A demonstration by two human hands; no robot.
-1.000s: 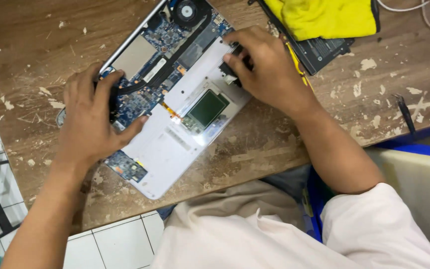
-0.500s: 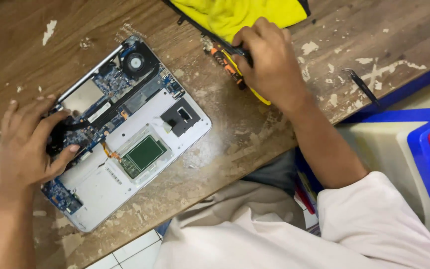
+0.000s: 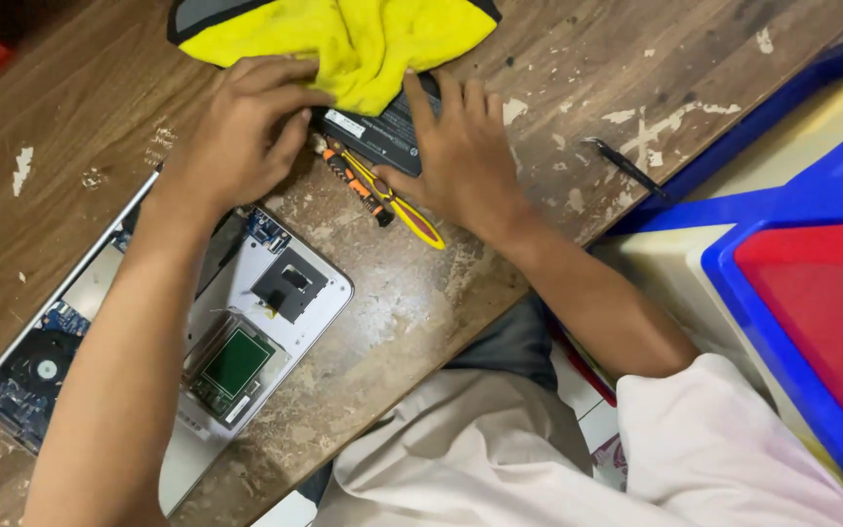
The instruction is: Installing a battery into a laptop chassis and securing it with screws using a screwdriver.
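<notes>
A flat black battery pack (image 3: 387, 132) lies on the wooden bench (image 3: 539, 59), its far end hidden under a yellow cloth (image 3: 343, 39). The right hand (image 3: 461, 156) lies flat over its right part, fingers (image 3: 446, 98) spread and pointing up along the pack toward the cloth. The left hand (image 3: 236, 132) sits just left of the pack, its fingers (image 3: 290, 98) curled and bunched at the cloth's lower edge where it meets the pack's corner; whether they pinch cloth or pack cannot be told. Just below the pack, between both hands, lies a yellow-handled tool (image 3: 382, 190). Under the left forearm lies an opened laptop (image 3: 246, 322), its circuit board and fan exposed. A black pen-like tool (image 3: 626, 168) lies well to the right, near a blue and red bin (image 3: 812, 254).
</notes>
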